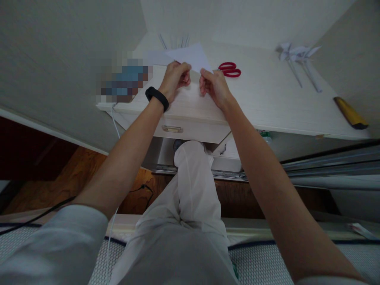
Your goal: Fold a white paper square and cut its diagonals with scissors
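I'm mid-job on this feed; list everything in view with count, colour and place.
White sheet: one, white, at both hands
Second sheet: one, white, left behind it
Thin sticks: several, greyish, back of desk
Scissors: one, red handles, beside right hand
Folded paper on sticks: apparently two, white, desk's right
Tool: one, yellow and black, right edge
Pixelated item: one, bluish, desk's left
Desk: one, white, centre
Drawer: one, white, under desktop
Bottle: one, green label, below desktop
White cable: one, white, left
Floor: one, brown, below
Wristband: one, black, left wrist
Trousers: one pair, pale, centre
Left hand: one, bare, sheet's near edge
Right hand: one, bare, fingers pinching sheet's near corner
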The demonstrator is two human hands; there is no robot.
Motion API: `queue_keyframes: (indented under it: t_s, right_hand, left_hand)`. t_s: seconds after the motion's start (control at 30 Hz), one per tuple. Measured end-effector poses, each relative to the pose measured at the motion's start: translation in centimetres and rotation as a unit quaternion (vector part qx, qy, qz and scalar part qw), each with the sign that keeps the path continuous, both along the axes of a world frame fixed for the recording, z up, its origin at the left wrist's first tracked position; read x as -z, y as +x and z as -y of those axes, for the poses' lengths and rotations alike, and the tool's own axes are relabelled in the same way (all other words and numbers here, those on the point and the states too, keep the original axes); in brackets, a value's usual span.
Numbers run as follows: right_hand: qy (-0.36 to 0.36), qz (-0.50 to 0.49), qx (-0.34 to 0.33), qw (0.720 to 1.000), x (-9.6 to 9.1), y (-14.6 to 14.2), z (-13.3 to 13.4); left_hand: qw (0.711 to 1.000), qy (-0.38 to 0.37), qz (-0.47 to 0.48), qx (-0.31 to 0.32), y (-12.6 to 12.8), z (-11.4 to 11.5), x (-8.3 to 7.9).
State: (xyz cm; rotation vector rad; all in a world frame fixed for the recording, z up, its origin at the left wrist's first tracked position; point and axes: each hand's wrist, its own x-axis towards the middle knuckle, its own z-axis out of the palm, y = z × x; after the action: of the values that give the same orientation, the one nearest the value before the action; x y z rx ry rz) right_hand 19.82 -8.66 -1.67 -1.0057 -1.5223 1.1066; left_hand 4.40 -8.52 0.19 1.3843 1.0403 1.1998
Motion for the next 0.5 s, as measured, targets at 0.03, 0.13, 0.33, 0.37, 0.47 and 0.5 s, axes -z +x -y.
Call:
queue_keyframes:
  t_s: [0.03, 0.13, 0.33, 0.37, 0.47, 0.5]
  right_hand:
    - [0.004, 0.000, -0.010, 1.000, 0.07, 0.03, -0.05]
    - [0.025, -0.010, -0.050, 0.998, 0.32, 0.11, -0.27]
    - [0.008, 0.003, -0.048, 0.999, 0.48, 0.13, -0.56]
    - [0.004, 0.003, -0.046, 0.999, 0.42, 0.13, -0.51]
    - [-0.005, -0.003, -0.039, 0.999, 0.16, 0.10, -0.22]
    - [-0.004, -0.006, -0.038, 0.999, 0.07, 0.08, -0.11]
  left_hand:
    - [1.000, 0.004, -0.009, 0.010, 0.14, 0.12, 0.07]
    - [0.999, 0.007, -0.020, 0.042, 0.43, 0.36, 0.30]
    - [0.999, -0.034, -0.006, 0.014, 0.32, -0.06, 0.51]
    - [0.999, -0.038, -0.003, 0.004, 0.25, -0.15, 0.46]
    - [0.998, -0.059, -0.008, -0.017, 0.00, -0.29, 0.14]
    - [0.997, -0.068, -0.013, -0.021, -0.08, -0.30, 0.02]
